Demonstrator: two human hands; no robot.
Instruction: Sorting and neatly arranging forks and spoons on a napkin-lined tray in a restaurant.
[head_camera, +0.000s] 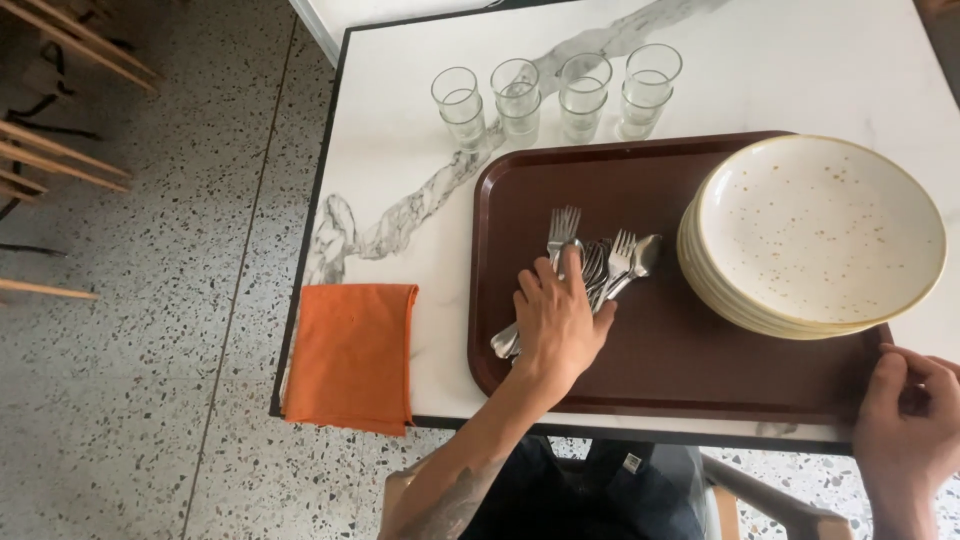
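Looking down from the head view onto a white marble table (400, 130) with a black edge and grey veining.

Counted on it: four clear glasses (558, 95) in a row along the far side, all upright, all apparently empty, each just apart from its neighbour. One orange napkin (350, 355), folded, lying flat at the near left corner and hanging a little over the table edge. One brown tray (690, 370), rectangular with rounded corners, filling the right half of the table.

Held in the tray: a stack of cream speckled plates (815, 235) at the right end, roughly five or six by the rims showing, exact count not clear; top plate bare. Also a bundle of cutlery (600, 265) left of centre, lying slanted, heads pointing away: at least two forks with tines plainly seen, one spoon bowl at the right of the bundle, more pieces overlapping beneath, total not countable.

Left hand (555, 325) palm down on the cutlery, fingers spread and curled loosely over the handles, covering them; touching the pieces, with a firm grasp not confirmed. One handle end poking out to the left from under the hand. Forearm reaching in from the near edge.

Right hand (905, 415) at the near right corner of the tray, fingers bent over its rim, gripping or resting on the edge.

Below the table: dark clothing, part of a chair, speckled terrazzo floor (150, 350). Wooden slats at upper left.
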